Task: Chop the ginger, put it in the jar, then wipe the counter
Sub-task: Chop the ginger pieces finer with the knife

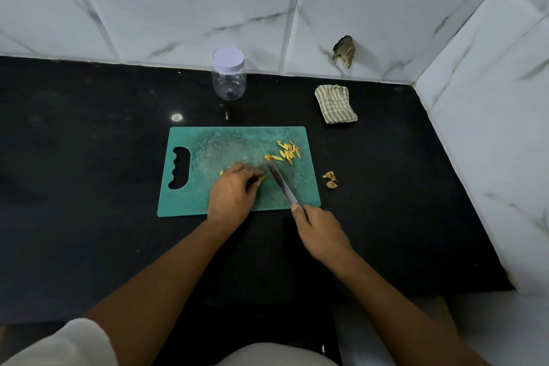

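Legible text, labels, brands, numbers, signs: none can be read. The clear jar point(228, 80) with its white lid, the green cutting board point(208, 145), the knife point(280, 184) and the striped cloth point(335, 104) are recorded as unmarked on every surface shown to the head camera. No print, sticker or embossing is made out.

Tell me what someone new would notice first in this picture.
The teal board at centre, where the left hand holds ginger and the right hand holds a knife. Cut strips lie at its far right corner. Behind stand a lidded empty jar and a striped cloth.
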`<action>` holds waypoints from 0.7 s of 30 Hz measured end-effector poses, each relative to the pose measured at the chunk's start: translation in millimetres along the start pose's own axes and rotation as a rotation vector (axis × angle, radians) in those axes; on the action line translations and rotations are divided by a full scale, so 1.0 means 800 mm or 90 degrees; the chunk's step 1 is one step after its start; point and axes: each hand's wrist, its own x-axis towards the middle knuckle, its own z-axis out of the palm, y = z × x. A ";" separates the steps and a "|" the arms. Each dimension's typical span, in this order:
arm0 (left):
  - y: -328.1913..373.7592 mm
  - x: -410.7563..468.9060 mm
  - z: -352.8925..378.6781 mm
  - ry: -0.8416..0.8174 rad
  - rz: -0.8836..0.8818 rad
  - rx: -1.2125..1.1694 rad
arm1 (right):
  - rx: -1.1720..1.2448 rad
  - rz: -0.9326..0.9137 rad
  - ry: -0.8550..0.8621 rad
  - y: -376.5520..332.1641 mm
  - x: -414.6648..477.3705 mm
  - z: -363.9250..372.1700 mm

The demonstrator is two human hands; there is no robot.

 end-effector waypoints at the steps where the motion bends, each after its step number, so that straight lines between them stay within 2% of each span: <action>1: -0.002 0.001 -0.001 -0.004 -0.001 -0.006 | -0.001 0.000 0.002 0.000 0.000 0.001; 7: 0.007 0.006 -0.003 0.002 -0.005 0.013 | -0.004 -0.004 0.010 -0.009 0.001 0.006; 12: 0.001 0.003 -0.002 0.011 -0.026 -0.035 | -0.016 0.010 0.022 -0.012 0.002 0.008; 21: 0.006 0.003 0.002 0.030 -0.028 0.010 | -0.087 -0.009 0.027 -0.016 0.002 0.010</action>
